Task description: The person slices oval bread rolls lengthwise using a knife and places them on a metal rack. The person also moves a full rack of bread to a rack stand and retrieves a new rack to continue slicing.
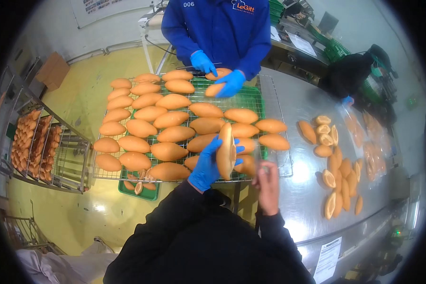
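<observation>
My left hand (pixel 206 165), in a blue glove, holds an oval bread roll (pixel 227 151) upright on its end; a pale, split side of the roll shows. My right hand (pixel 268 184) is bare, slightly blurred, at the near right edge of the wire rack, fingers curled. A blurred, thin upright shape rises from its fingertips; I cannot tell for sure what it is. Rows of whole golden rolls (pixel 169 151) lie on the wire cooling rack (pixel 290 159) under and beyond my hands. Several rolls, some cut open, lie on the steel table (pixel 298 198) to the right.
Across the rack a co-worker in blue gloves (pixel 230 83) handles rolls. A green tray (pixel 152 195) with bread pieces sits below the near rack edge. A loaded rack trolley (pixel 74 142) stands left. Another person in black (pixel 344 76) is beside bagged rolls (pixel 374 159) at right.
</observation>
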A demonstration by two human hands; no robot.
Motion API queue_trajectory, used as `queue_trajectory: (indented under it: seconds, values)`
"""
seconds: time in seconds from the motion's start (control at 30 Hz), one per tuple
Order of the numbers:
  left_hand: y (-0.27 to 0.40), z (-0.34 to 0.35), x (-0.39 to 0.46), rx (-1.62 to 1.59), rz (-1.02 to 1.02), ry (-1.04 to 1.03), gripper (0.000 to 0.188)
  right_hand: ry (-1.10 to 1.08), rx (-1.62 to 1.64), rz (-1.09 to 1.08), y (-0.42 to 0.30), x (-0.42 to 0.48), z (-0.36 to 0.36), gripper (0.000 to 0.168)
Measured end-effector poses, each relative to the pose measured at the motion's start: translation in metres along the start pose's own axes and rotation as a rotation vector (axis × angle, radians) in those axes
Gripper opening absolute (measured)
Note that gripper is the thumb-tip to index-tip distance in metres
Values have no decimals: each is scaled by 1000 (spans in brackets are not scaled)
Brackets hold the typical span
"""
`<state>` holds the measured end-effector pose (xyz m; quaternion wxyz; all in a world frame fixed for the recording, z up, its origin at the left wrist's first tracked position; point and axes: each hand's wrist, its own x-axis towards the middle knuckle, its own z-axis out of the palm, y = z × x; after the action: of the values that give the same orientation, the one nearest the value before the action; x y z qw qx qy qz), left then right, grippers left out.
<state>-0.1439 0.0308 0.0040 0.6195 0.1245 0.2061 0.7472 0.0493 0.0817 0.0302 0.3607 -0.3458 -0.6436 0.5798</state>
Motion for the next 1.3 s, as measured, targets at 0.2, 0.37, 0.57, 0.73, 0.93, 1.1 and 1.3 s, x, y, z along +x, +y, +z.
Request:
queue_trajectory:
  seconds: [0.2,0.37,0.57,0.73,0.93,1.1,1.3]
  values:
    - [3,-6,-9,-169,-83,-62,61,147,-190,-128,-3,15,-47,13]
    - [0,12,-12,-16,-73,-24,57,39,-461,-346,-25,13,-20,6]
    - [-6,28,-12,63,-56,-37,53,108,-704,-406,-35,52,-34,11]
    - [-8,29,-12,43,-77,-11,60,81,-716,-432,-40,65,-44,9]
    - [-13,26,-9,179,14,-68,58,124,-904,-419,-51,71,-54,9]
    - [-26,12,-3,305,129,-8,53,27,-816,-458,-69,54,-49,11]
    - [-20,19,-7,569,222,59,52,6,-875,-520,-78,59,-52,12]
